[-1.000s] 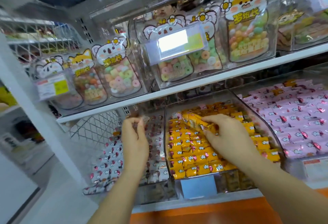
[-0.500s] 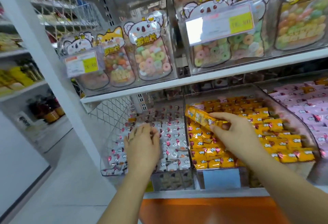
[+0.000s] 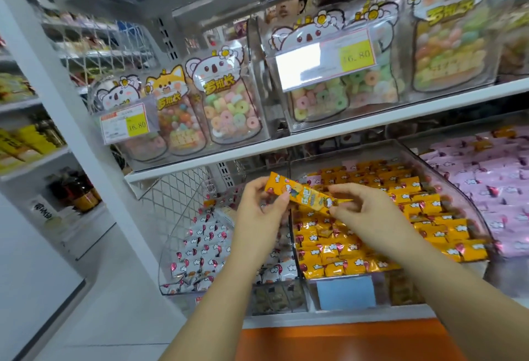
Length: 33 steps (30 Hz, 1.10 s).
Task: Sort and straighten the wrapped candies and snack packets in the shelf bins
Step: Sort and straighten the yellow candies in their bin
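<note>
A long orange snack packet point(image 3: 303, 193) is held in the air above the divider between two clear bins. My left hand point(image 3: 259, 219) pinches its left end and my right hand point(image 3: 369, 217) pinches its right end. Below and to the right, a clear bin point(image 3: 446, 189) is filled with orange wrapped candies point(image 3: 372, 243) in rough rows. The bin on the left point(image 3: 171, 246) holds white wrapped candies point(image 3: 203, 246). At the far right lie pink wrapped candies point(image 3: 486, 177).
The upper shelf point(image 3: 329, 134) carries clear boxes with cartoon-animal candy pouches point(image 3: 226, 103) and price tags point(image 3: 126, 124). A wire mesh panel point(image 3: 169, 197) closes the left side. An orange ledge point(image 3: 329, 340) runs below the bins, with a blue label holder point(image 3: 345, 292).
My left hand left the white candies and rose to take the packet's left end. My right hand lifted the orange packet up from its bin. The view shifted left and down.
</note>
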Available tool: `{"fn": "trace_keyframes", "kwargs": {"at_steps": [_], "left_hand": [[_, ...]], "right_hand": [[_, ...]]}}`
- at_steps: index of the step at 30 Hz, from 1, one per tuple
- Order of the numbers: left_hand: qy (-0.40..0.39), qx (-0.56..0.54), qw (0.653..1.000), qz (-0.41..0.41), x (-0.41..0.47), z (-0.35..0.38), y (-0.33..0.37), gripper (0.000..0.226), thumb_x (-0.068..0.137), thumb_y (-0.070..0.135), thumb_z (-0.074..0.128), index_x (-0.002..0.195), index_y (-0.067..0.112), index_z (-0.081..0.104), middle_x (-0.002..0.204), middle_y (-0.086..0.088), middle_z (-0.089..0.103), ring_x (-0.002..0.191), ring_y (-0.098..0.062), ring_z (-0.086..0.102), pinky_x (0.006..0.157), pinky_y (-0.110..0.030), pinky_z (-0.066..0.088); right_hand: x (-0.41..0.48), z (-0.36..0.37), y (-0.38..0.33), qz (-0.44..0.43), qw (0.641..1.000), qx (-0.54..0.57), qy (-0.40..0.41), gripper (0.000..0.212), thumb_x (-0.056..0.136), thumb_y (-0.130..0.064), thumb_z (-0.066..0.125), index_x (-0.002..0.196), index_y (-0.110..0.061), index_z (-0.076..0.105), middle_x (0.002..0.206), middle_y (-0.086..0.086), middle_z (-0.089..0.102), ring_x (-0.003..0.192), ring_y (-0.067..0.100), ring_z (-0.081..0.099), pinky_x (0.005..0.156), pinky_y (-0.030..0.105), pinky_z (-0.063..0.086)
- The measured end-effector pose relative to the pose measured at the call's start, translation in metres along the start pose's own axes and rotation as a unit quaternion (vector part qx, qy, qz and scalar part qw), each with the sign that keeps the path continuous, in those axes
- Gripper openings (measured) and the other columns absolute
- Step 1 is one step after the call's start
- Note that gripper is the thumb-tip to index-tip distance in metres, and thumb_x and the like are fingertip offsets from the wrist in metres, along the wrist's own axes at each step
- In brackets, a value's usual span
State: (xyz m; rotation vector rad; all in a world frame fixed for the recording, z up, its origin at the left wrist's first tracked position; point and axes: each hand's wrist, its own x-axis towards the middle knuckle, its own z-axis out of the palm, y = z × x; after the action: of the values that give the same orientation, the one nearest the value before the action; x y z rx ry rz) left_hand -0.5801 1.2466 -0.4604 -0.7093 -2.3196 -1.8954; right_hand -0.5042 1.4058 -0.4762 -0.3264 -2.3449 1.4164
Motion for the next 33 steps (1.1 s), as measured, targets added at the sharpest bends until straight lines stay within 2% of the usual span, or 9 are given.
{"fn": "trace_keyframes", "kwargs": {"at_steps": [2, 4, 8, 11, 16, 23, 27, 29, 33], "left_hand": [[0.008, 0.040, 0.999, 0.026, 0.007, 0.009, 0.003, 0.023, 0.089, 0.020, 0.062, 0.107, 0.031, 0.051, 0.095, 0.015, 0.063, 0.082, -0.003, 0.066, 0.080, -0.030, 0.055], [0.022, 0.071, 0.997, 0.036, 0.019, 0.019, 0.006, 0.027, 0.090, 0.022, 0.061, 0.114, 0.024, 0.050, 0.088, 0.017, 0.061, 0.079, 0.000, 0.063, 0.074, -0.019, 0.052], [0.028, 0.165, 0.984, 0.059, 0.045, 0.040, 0.007, 0.022, 0.091, 0.018, 0.060, 0.108, 0.026, 0.048, 0.086, 0.016, 0.059, 0.071, 0.008, 0.053, 0.054, 0.000, 0.039], [0.009, 0.208, 0.977, 0.050, 0.062, 0.056, 0.001, 0.024, 0.092, 0.012, 0.057, 0.111, 0.023, 0.046, 0.081, 0.019, 0.055, 0.069, 0.010, 0.050, 0.051, -0.006, 0.039], [-0.019, 0.277, 0.960, 0.027, 0.081, 0.076, -0.004, 0.034, 0.094, 0.013, 0.053, 0.127, 0.018, 0.044, 0.091, 0.006, 0.057, 0.055, -0.006, 0.049, 0.036, -0.014, 0.031], [-0.055, 0.376, 0.925, 0.025, 0.100, 0.088, -0.002, 0.031, 0.097, 0.011, 0.046, 0.127, 0.020, 0.045, 0.114, -0.008, 0.057, 0.069, -0.017, 0.053, 0.046, -0.023, 0.038], [-0.094, 0.427, 0.897, 0.063, 0.110, 0.090, 0.002, 0.025, 0.097, 0.013, 0.046, 0.120, 0.022, 0.050, 0.114, -0.005, 0.059, 0.066, -0.018, 0.054, 0.047, -0.027, 0.041], [-0.133, 0.456, 0.876, 0.078, 0.110, 0.093, 0.002, 0.022, 0.097, 0.011, 0.047, 0.116, 0.020, 0.052, 0.114, -0.003, 0.059, 0.076, -0.015, 0.055, 0.058, -0.030, 0.046], [-0.185, 0.485, 0.852, 0.067, 0.104, 0.095, -0.008, 0.020, 0.095, 0.008, 0.049, 0.113, 0.014, 0.053, 0.109, -0.002, 0.057, 0.078, -0.011, 0.051, 0.062, -0.022, 0.041]], "right_hand": [[0.002, -0.010, 0.012, 0.014, 0.981, -0.191, 0.024, 0.049, 0.089, -0.033, 0.060, 0.135, -0.029, 0.045, 0.129, -0.003, 0.056, 0.108, 0.008, 0.057, 0.094, 0.033, 0.047], [0.002, -0.021, 0.022, 0.029, 0.934, -0.355, 0.012, 0.054, 0.089, -0.046, 0.054, 0.139, -0.033, 0.039, 0.143, -0.006, 0.044, 0.132, 0.018, 0.038, 0.113, 0.047, 0.024], [0.001, -0.035, 0.028, 0.066, 0.918, -0.388, -0.059, 0.056, 0.091, -0.058, 0.038, 0.140, -0.032, 0.036, 0.152, -0.003, 0.029, 0.140, 0.021, 0.023, 0.114, 0.049, 0.015], [0.001, -0.039, 0.028, 0.069, 0.918, -0.381, -0.083, 0.059, 0.091, -0.060, 0.037, 0.143, -0.031, 0.033, 0.154, -0.002, 0.025, 0.140, 0.023, 0.022, 0.113, 0.047, 0.017], [0.005, -0.044, 0.031, 0.064, 0.919, -0.376, -0.098, 0.062, 0.090, -0.061, 0.040, 0.142, -0.029, 0.035, 0.152, -0.001, 0.029, 0.139, 0.025, 0.025, 0.113, 0.047, 0.022], [0.007, -0.047, 0.036, 0.050, 0.926, -0.360, -0.103, 0.059, 0.089, -0.060, 0.042, 0.138, -0.028, 0.042, 0.145, -0.003, 0.039, 0.132, 0.024, 0.034, 0.108, 0.046, 0.032], [0.008, -0.047, 0.036, 0.048, 0.925, -0.360, -0.107, 0.058, 0.090, -0.059, 0.042, 0.139, -0.028, 0.040, 0.147, -0.002, 0.037, 0.134, 0.023, 0.033, 0.110, 0.046, 0.030], [0.008, -0.047, 0.036, 0.049, 0.926, -0.360, -0.107, 0.058, 0.090, -0.059, 0.042, 0.140, -0.028, 0.039, 0.148, -0.003, 0.036, 0.134, 0.023, 0.031, 0.110, 0.046, 0.029], [0.007, -0.047, 0.035, 0.048, 0.925, -0.362, -0.108, 0.056, 0.091, -0.058, 0.042, 0.139, -0.029, 0.040, 0.147, -0.003, 0.036, 0.134, 0.023, 0.031, 0.110, 0.046, 0.029]]}}
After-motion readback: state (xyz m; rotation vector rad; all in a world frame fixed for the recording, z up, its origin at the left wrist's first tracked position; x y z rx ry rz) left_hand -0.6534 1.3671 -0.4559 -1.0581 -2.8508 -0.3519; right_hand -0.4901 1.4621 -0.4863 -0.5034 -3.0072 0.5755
